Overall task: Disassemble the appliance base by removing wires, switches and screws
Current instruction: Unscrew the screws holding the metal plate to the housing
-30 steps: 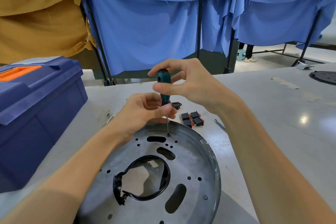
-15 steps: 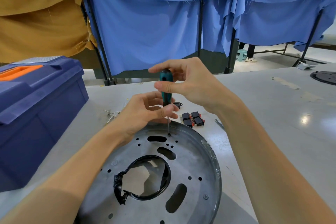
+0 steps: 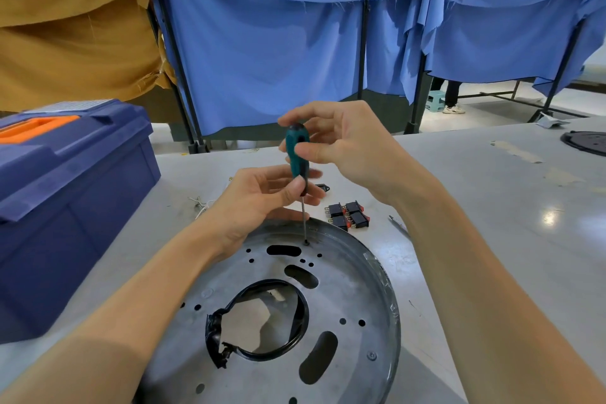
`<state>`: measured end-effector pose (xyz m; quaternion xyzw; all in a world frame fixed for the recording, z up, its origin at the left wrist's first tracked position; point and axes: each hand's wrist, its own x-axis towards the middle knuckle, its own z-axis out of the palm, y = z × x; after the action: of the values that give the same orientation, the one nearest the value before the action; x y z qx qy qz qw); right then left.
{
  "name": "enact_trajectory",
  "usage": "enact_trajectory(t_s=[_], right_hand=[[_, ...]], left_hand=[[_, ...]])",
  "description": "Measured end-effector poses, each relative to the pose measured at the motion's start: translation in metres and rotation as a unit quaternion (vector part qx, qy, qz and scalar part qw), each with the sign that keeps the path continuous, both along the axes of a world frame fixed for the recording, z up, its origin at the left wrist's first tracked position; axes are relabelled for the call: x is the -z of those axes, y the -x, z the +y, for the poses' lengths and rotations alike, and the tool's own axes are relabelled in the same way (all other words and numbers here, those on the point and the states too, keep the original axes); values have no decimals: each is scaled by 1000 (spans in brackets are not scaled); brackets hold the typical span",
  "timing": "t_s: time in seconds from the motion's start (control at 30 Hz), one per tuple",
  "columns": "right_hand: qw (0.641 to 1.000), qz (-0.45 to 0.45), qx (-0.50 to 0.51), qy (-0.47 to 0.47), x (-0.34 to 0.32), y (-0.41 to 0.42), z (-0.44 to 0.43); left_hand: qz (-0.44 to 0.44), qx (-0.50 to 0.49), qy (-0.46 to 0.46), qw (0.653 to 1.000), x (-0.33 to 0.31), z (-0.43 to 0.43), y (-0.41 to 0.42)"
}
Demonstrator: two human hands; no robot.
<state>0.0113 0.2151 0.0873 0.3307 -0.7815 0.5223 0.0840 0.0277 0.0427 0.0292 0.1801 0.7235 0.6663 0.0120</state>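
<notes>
Our right hand (image 3: 344, 144) is pinching the top of the green screwdriver (image 3: 296, 149) between thumb and fingertips, so we are twirling it rather than levering it. Our left hand (image 3: 255, 203) is curling round the handle's lower end with the thumb pressing on it. That is keeping the shaft upright and the tip seated in the screw (image 3: 306, 242) at twelve o'clock on the round metal base (image 3: 357, 298). The lower fingers are lying at the base's rim, which we judge is steadying it too.

The base is lying flat on the bench (image 3: 492, 207) right in front of us. Switches (image 3: 347, 216) already taken out are sitting at one o'clock from it, loose wires (image 3: 200, 203) at eleven, and the blue toolbox (image 3: 65, 200) at nine.

Compared with half a second ago, the tip is staying in the same screw, our right fingers are shifting slightly round the handle, and our left thumb is sitting a touch higher.
</notes>
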Motion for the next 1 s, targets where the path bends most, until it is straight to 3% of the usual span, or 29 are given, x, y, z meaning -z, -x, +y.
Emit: enact_trajectory(t_s=[0.27, 0.47, 0.67, 0.87, 1.0], right_hand=[[999, 36, 4, -13, 1, -4, -3], [1000, -12, -15, 10, 0, 0, 2], [999, 37, 5, -28, 0, -7, -4], [1000, -13, -17, -2, -1, -2, 3], [999, 12, -20, -30, 1, -7, -1]], left_hand=[[16, -37, 9, 999, 0, 1, 0], [16, -11, 17, 1000, 2, 1, 0], [24, -30, 17, 999, 1, -1, 1], [23, -17, 19, 999, 3, -1, 2], [32, -42, 15, 998, 3, 0, 2]])
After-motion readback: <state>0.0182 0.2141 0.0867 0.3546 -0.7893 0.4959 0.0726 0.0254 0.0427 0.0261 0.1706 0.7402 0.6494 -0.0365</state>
